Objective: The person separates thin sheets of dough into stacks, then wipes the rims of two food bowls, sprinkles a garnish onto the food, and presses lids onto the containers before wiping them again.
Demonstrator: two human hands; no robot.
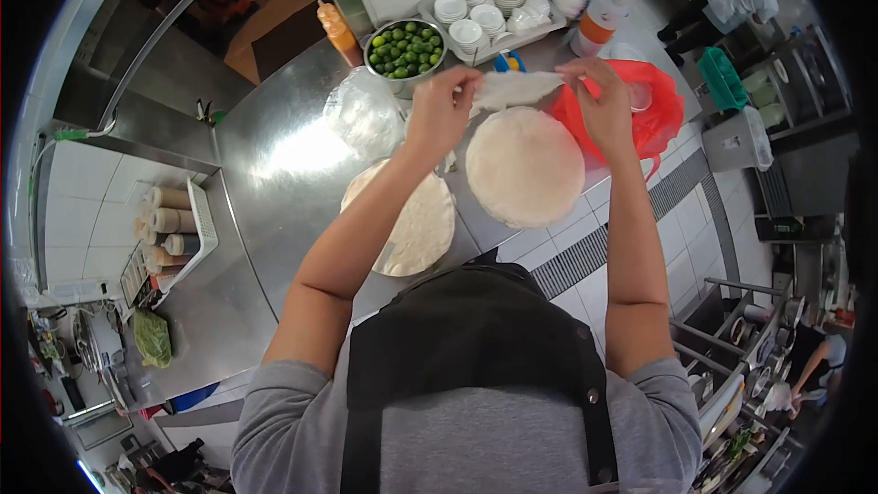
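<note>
A thin whitish sheet [518, 88] stretches between my hands, held up by its two ends. My left hand [445, 102] pinches one end and my right hand [599, 101] pinches the other. Whether it is dough or plastic I cannot tell. Just below it lies a pale round stack of flat tortillas [524, 167] near the counter's front edge. Another pale tortilla round [416, 224] lies to the left, partly hidden under my left forearm. A red plastic bag [654, 110] sits open behind and beside my right hand.
A metal bowl of limes [403, 48], an orange sauce bottle [339, 34] and a tray of small white dishes [471, 9] stand at the back. Clear plastic wrap [361, 114] lies on the steel counter [265, 192]. One person [732, 2] is at the far right.
</note>
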